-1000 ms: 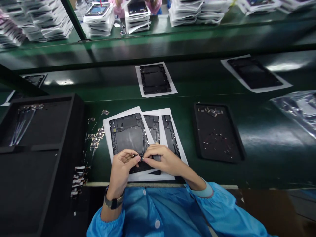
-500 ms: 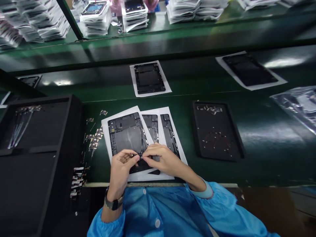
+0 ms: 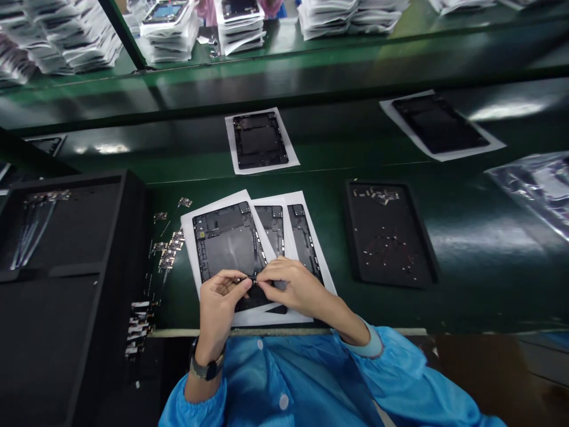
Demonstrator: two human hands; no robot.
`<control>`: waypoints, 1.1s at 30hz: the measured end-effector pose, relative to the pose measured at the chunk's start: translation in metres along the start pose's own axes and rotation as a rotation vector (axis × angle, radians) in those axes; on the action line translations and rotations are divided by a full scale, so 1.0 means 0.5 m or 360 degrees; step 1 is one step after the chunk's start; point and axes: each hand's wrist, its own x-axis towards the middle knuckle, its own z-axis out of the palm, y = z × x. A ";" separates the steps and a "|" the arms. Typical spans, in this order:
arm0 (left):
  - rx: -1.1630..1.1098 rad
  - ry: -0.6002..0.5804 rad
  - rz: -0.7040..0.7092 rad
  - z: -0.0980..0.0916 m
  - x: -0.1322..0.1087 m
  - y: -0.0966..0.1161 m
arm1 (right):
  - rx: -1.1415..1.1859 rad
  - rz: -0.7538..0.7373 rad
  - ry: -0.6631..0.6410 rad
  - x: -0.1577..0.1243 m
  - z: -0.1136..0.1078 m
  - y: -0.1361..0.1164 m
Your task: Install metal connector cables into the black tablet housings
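Observation:
Three black device frames lie overlapped on white sheets in front of me. Over the lower part of the leftmost frame (image 3: 226, 243), my left hand (image 3: 221, 296) pinches a small dark part (image 3: 252, 280) between thumb and fingertips. My right hand (image 3: 296, 286) meets it from the right, its thumb and forefinger closed on the other end of the same part. The part is tiny and mostly covered by fingertips. Beneath my right hand are the middle frame (image 3: 272, 225) and the right frame (image 3: 304, 237), both partly hidden.
Small circuit boards (image 3: 171, 252) and short parts (image 3: 138, 329) lie left of the frames. A black divided box (image 3: 102, 249) stands further left. To the right is a black tray (image 3: 386, 225) with small wired parts. Two sheeted frames (image 3: 262, 139) (image 3: 440, 124) lie behind; paper stacks (image 3: 240, 29) fill the shelf.
The two sheeted frames at the back have shifted slightly left relative to the table. Both hands keep nearly the same pinch over the leftmost frame.

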 end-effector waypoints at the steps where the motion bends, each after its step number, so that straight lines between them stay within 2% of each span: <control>1: -0.0005 0.0003 0.0000 0.000 0.000 0.000 | -0.0038 -0.0024 0.0036 -0.001 0.003 0.001; 7: -0.0044 0.0029 0.0008 0.002 0.002 0.001 | -0.0282 -0.0085 0.0179 -0.008 0.015 0.009; 11: -0.0099 0.0092 0.0020 0.003 0.004 0.002 | -0.0308 0.0010 0.0205 -0.017 0.015 0.006; 16: -0.0154 0.0113 0.0031 0.005 0.004 0.005 | -0.0167 0.0191 0.0192 -0.017 0.009 -0.013; 25: -0.0159 0.0102 0.0057 0.012 0.000 0.001 | 0.0103 0.0201 0.0234 -0.008 0.006 -0.019; 33: -0.0104 0.0033 0.0002 0.013 0.000 0.003 | 0.0364 0.0348 0.0072 -0.006 -0.007 -0.019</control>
